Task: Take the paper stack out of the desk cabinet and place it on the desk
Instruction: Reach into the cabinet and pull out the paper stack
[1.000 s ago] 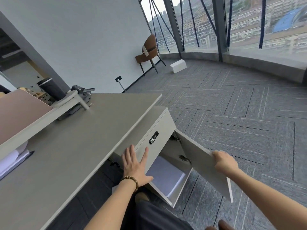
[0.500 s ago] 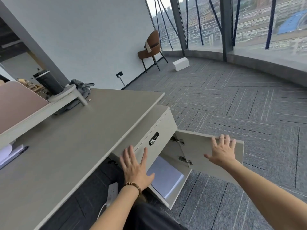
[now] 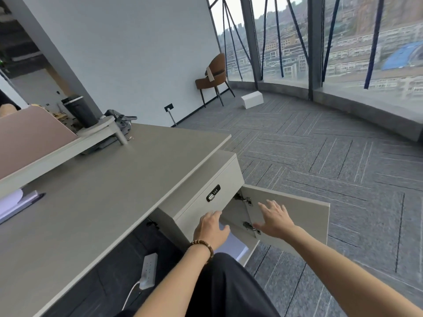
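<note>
The grey desk cabinet [image 3: 206, 179] sits under the right end of the desk [image 3: 103, 191], with a combination lock on its front. Its door [image 3: 304, 216] is swung wide open to the right. A white paper stack [image 3: 233, 244] lies flat inside the cabinet, mostly hidden by my left hand and my knee. My left hand [image 3: 211, 229], with a bead bracelet on the wrist, reaches into the cabinet mouth with its fingers curled over the stack's near part. My right hand [image 3: 274, 219] hovers open in front of the door's inner face near the hinges, holding nothing.
A raised shelf [image 3: 68, 145] with a dark cylinder and a grey bag stands at the desk's back. White papers and a pen [image 3: 20, 202] lie at the desk's left edge. A power strip [image 3: 148, 269] lies on the floor under the desk. A brown chair [image 3: 214, 78] and white box stand far off.
The door has swung fully open. My right hand left the door's edge and moved left toward the hinges. My left hand moved from the cabinet front down into the opening.
</note>
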`<control>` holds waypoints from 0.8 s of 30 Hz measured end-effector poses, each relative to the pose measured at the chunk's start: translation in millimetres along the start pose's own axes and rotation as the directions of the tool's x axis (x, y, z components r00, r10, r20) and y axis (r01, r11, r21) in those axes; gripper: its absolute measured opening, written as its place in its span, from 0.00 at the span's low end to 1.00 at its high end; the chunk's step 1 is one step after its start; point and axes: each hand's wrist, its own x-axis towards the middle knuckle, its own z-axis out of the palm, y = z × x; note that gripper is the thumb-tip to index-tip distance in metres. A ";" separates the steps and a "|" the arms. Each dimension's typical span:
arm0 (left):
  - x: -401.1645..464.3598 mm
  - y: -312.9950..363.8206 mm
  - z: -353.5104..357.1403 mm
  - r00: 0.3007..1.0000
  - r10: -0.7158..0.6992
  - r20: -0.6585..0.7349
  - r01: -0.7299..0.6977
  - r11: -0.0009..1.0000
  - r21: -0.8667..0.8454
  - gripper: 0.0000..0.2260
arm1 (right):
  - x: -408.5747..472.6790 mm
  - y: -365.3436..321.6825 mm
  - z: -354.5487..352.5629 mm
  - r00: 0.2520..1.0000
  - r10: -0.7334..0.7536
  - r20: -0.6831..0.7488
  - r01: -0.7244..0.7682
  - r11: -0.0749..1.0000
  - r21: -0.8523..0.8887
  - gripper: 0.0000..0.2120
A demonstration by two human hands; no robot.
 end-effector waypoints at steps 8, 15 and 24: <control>25.4 -17.6 24.1 0.959 -0.130 0.250 0.168 0.977 -0.134 0.27 | 5.2 -14.2 3.6 0.997 -0.052 0.063 0.050 0.998 0.031 0.36; 78.1 -61.0 90.4 0.900 -0.218 0.378 0.285 0.949 -0.131 0.30 | 63.9 3.7 70.7 0.981 -0.035 0.189 0.021 0.997 0.072 0.31; 149.8 -115.6 241.4 0.853 -0.384 0.355 0.487 0.830 -0.272 0.38 | 161.5 17.9 201.8 0.932 0.021 0.362 -0.056 0.995 0.088 0.32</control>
